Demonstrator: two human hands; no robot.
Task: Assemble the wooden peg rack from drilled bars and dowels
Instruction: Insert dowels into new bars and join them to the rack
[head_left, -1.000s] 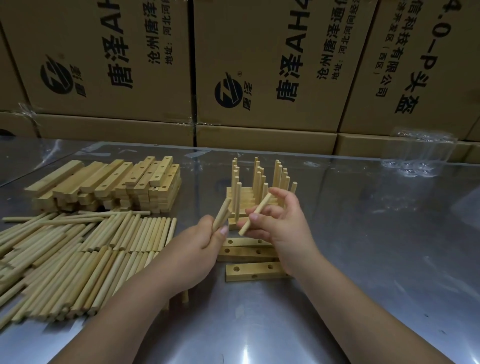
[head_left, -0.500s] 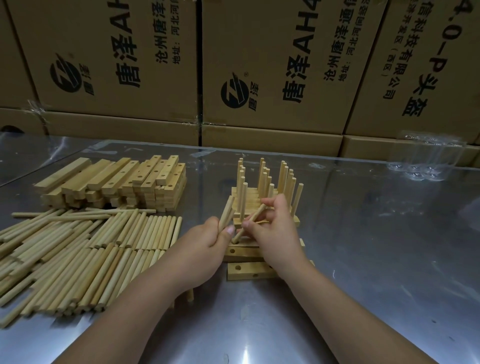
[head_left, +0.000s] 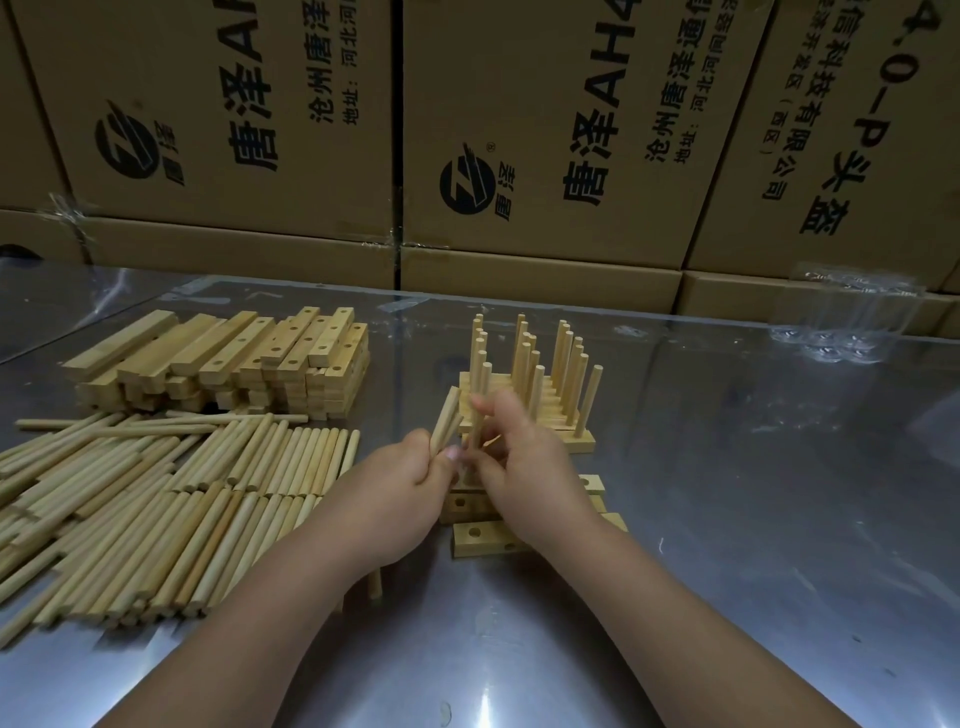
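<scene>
- Right hand (head_left: 527, 470) pinches one pale round wooden dowel (head_left: 474, 436) upright over loose drilled pale wooden bars (head_left: 485, 540) mid shiny metal table (head_left: 753, 519), likely seating it.
- Left hand (head_left: 400, 486) grips spare dowels (head_left: 447, 418), ready to feed.
- Finished peg racks (head_left: 540, 410) stacked just behind, toward the far edge.

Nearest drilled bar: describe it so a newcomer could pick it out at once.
On the metal table, right of the loose dowels, a few drilled bars lie flat beneath the right hand. This bar lies closest to the camera, a hole showing near its left end, and no dowel stands in it.
</scene>
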